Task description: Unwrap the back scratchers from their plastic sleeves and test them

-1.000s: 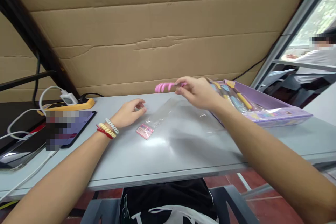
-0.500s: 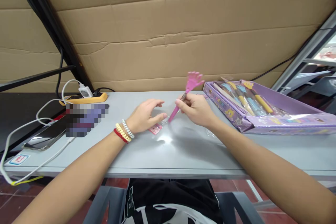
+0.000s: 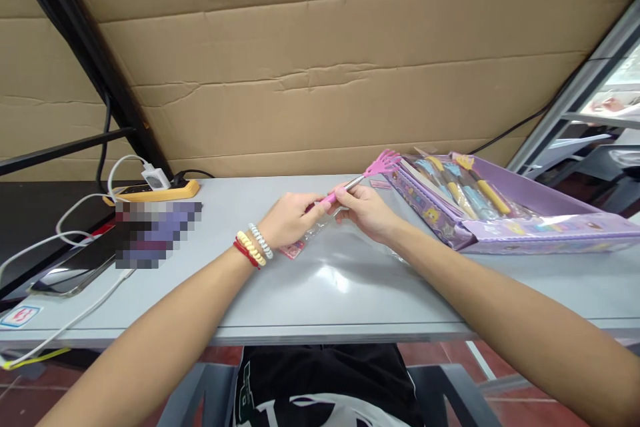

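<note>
A pink hand-shaped back scratcher (image 3: pixel 384 163) with a short metal rod and a pink handle slants up to the right above the table. My left hand (image 3: pixel 294 219) is closed on the handle end, thumb on top. With thumb and fingers, my right hand (image 3: pixel 367 212) pinches the back scratcher near its middle, where the handle meets the rod. Below the hands lies a clear plastic wrapper (image 3: pixel 314 232), and a small red printed card (image 3: pixel 293 250) shows beside my left wrist.
At the right stands an open purple box (image 3: pixel 555 235) with wrapped yellow and blue pen-like items (image 3: pixel 475 193). A small pink card (image 3: pixel 380 183) lies by its corner. On the left are a phone (image 3: pixel 75 273), white cables and a yellow power strip (image 3: pixel 170 192). A cardboard wall (image 3: pixel 300 40) rises behind.
My left hand has moved right and closed on the back scratcher's handle. The back scratcher has tipped from steep to a lower slant, its pink hand end lower and further right.
</note>
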Motion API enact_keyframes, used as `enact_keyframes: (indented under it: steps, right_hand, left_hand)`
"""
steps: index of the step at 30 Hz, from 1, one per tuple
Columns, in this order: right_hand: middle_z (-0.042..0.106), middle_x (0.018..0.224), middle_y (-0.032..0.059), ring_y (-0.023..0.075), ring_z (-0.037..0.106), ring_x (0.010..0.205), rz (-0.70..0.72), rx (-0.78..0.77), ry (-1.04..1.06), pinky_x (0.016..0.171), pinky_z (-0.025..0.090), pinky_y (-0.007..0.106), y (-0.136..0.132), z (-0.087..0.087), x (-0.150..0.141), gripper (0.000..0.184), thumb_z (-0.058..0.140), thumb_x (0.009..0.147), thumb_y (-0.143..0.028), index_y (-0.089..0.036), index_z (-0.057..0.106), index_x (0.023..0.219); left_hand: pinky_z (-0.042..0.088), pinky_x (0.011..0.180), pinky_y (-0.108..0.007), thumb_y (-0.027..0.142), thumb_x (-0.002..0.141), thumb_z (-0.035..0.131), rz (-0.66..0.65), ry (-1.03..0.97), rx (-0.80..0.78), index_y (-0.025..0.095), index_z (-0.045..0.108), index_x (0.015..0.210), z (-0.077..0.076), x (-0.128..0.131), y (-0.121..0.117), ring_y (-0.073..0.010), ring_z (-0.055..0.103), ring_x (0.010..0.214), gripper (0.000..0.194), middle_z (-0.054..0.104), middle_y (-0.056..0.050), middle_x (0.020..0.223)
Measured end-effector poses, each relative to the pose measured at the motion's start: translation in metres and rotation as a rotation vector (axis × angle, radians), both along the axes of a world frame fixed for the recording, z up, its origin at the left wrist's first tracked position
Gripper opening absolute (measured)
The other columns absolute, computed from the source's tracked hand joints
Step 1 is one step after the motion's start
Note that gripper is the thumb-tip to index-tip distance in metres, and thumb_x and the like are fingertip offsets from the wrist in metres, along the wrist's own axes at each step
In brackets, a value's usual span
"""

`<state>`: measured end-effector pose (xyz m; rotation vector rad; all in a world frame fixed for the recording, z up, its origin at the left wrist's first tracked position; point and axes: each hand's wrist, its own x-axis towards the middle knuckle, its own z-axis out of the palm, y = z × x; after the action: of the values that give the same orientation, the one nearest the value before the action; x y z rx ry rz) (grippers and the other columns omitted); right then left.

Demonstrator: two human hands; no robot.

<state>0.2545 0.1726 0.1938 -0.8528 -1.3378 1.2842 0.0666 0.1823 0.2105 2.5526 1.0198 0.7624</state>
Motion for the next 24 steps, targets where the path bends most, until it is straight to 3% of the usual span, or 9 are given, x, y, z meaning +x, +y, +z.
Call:
enact_keyframes:
  steps: [4,7,11,15,19,21,24]
  right_hand:
    - [0.061,0.064,-0.0017,0.0133,0.061,0.061,-0.157,0.0,0.138,0.059,0.05,0.028,0.003,0.011,0.008,0.037,0.072,0.077,-0.049,-0.02,0.049,0.078]
    - [0.045,0.048,-0.0082,0.0099,0.046,0.042,-0.274,-0.013,0.108,0.043,0.04,0.023,0.004,0.022,0.021,0.024,0.059,0.089,-0.039,-0.022,0.046,0.081]
    - [0.035,0.048,-0.0093,0.0061,0.025,0.035,-0.387,-0.064,-0.123,0.035,0.017,0.021,0.007,0.028,0.038,0.014,0.052,0.091,-0.028,-0.021,0.047,0.08]
    - [0.043,0.054,-0.0045,0.0084,0.033,0.043,-0.521,0.028,-0.624,0.044,0.023,0.025,0.011,0.024,0.048,0.015,0.054,0.085,-0.024,-0.021,0.046,0.072]
    - [0.054,0.062,0.004,0.0148,0.044,0.059,-0.623,0.239,-1.235,0.057,0.027,0.029,0.014,0.018,0.052,0.021,0.05,0.081,-0.018,-0.021,0.042,0.062]
    - [0.059,0.066,0.0069,0.018,0.049,0.063,-0.629,0.225,-1.34,0.059,0.027,0.03,0.016,0.017,0.053,0.021,0.045,0.083,-0.02,-0.021,0.042,0.063]
    - [0.064,0.077,0.0106,0.0209,0.055,0.072,-0.66,0.236,-1.352,0.063,0.03,0.03,0.017,0.016,0.055,0.019,0.042,0.086,-0.024,-0.02,0.047,0.068]
  left_hand:
    - [0.045,0.086,-0.034,0.055,0.092,0.041,0.156,0.12,0.001,0.013,0.058,0.127,-0.01,-0.008,-0.004,-0.024,0.062,0.102,0.057,0.068,-0.011,0.114]
    - [0.046,0.082,-0.038,0.062,0.086,0.043,0.307,0.279,-0.064,0.01,0.058,0.121,-0.012,-0.009,-0.007,-0.03,0.061,0.105,0.064,0.07,-0.015,0.103]
    - [0.047,0.064,-0.036,0.077,0.069,0.053,0.441,0.386,-0.2,0.015,0.062,0.094,-0.01,-0.008,-0.005,-0.0295,0.066,0.082,0.067,0.071,-0.012,0.082]
    - [0.046,0.055,-0.03,0.064,0.065,0.066,0.307,0.338,-0.452,0.021,0.053,0.059,-0.008,-0.015,0.003,-0.0198,0.063,0.055,0.045,0.067,-0.005,0.058]
    - [0.038,0.04,-0.027,0.04,0.057,0.076,0.306,0.188,-0.535,0.024,0.045,0.063,-0.004,-0.027,0.012,-0.0161,0.054,0.039,0.035,0.063,0.001,0.051]
    - [0.036,0.038,-0.026,0.034,0.058,0.074,0.282,0.125,-0.566,0.024,0.047,0.069,-0.002,-0.034,0.018,-0.0157,0.054,0.038,0.031,0.062,0.002,0.051]
    - [0.039,0.043,-0.023,0.033,0.061,0.071,0.115,0.049,-0.535,0.021,0.059,0.075,0.004,-0.048,0.028,-0.0143,0.059,0.048,0.021,0.066,0.002,0.061]
